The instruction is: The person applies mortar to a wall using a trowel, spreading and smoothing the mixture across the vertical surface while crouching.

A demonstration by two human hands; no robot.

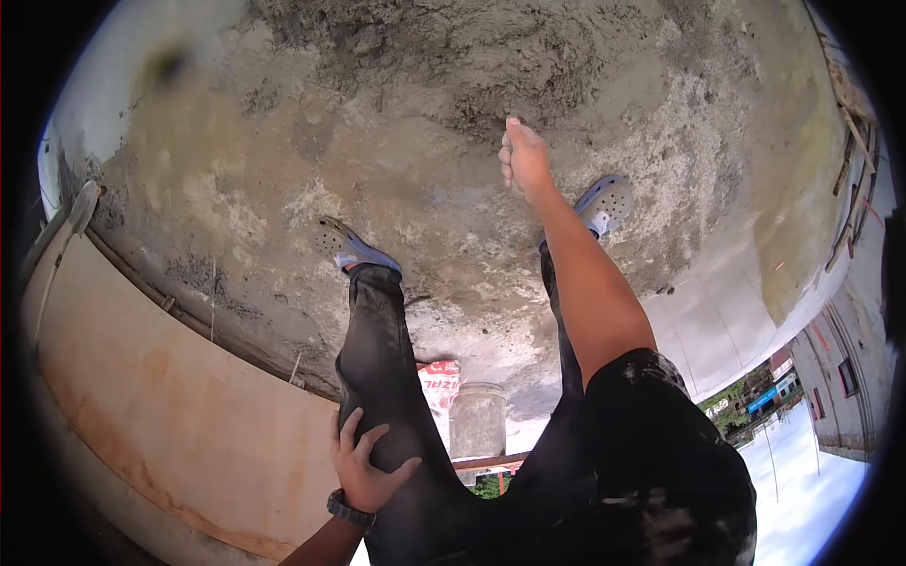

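Grey mortar (557, 66); pale bucket (478, 424) beside white-and-red sack (439, 387), contents unclear

Rough grey concrete floor (453, 236), mottled with pale, chalky patches, spreads out on every side of the right fingers (507, 162). Left of the left fingers (350, 429) runs a beige wall (189, 377) with rusty orange-brown stains. Far to the right of both sets of fingers, a grey wall (830, 420) has a small dark opening (847, 377), beside bright daylight and cloudy blue sky (797, 481).
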